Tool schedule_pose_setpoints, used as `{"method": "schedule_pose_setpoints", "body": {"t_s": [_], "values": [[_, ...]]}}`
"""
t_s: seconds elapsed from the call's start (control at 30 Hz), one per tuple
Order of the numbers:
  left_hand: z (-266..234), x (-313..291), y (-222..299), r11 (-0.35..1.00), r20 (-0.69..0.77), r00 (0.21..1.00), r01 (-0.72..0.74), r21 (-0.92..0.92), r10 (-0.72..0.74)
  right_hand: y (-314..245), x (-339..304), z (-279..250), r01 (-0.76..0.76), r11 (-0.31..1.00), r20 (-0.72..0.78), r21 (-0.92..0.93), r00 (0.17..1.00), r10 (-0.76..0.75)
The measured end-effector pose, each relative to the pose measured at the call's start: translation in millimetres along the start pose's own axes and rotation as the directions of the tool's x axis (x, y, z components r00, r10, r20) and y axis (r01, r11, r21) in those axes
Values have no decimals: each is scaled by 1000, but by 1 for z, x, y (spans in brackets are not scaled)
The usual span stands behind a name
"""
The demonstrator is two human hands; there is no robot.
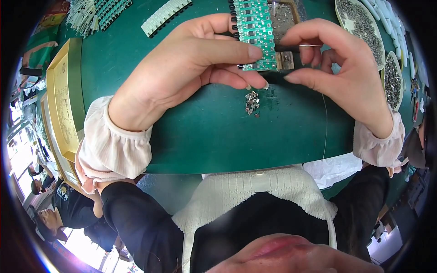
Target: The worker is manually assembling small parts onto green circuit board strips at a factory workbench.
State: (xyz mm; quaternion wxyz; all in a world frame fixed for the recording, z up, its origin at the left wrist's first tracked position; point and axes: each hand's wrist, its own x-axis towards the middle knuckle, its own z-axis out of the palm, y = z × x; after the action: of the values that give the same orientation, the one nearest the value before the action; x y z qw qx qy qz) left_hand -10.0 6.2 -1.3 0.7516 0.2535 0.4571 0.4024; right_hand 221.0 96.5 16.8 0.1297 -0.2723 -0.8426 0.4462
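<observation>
My left hand (pixel 191 59) grips a green circuit board panel (pixel 255 27), thumb on its face and fingers beneath. Black parts line the panel's left edge, with small chips in rows across it. Just right of it is my right hand (pixel 341 59), thumb and forefinger apart, other fingers curled around a thin silvery wire (pixel 325 123). One end of the wire pokes out by the forefinger; the rest hangs below the palm toward the table edge. Below the panel lies a little heap of small metal pieces (pixel 251 103).
Behind the panel is a tray (pixel 298 11) with grey residue; a small block (pixel 286 60) sits before it. Dishes of metal parts (pixel 362 27) (pixel 392 79) stand right. A white-backed board strip (pixel 166 17) lies far left, a yellow box (pixel 63 100) at left. Another person (pixel 75 204) sits lower left.
</observation>
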Motion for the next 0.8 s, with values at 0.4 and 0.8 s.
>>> {"method": "schedule_pose_setpoints", "body": {"t_s": [0.4, 0.8], "values": [[0, 2, -3, 1000, 24, 1000, -3, 3, 3, 4, 2, 2, 182, 982, 21, -53, 983, -181], [-1, 1, -4, 999, 29, 999, -29, 17, 28, 14, 6, 5, 59, 981, 44, 185, 997, -68]]}}
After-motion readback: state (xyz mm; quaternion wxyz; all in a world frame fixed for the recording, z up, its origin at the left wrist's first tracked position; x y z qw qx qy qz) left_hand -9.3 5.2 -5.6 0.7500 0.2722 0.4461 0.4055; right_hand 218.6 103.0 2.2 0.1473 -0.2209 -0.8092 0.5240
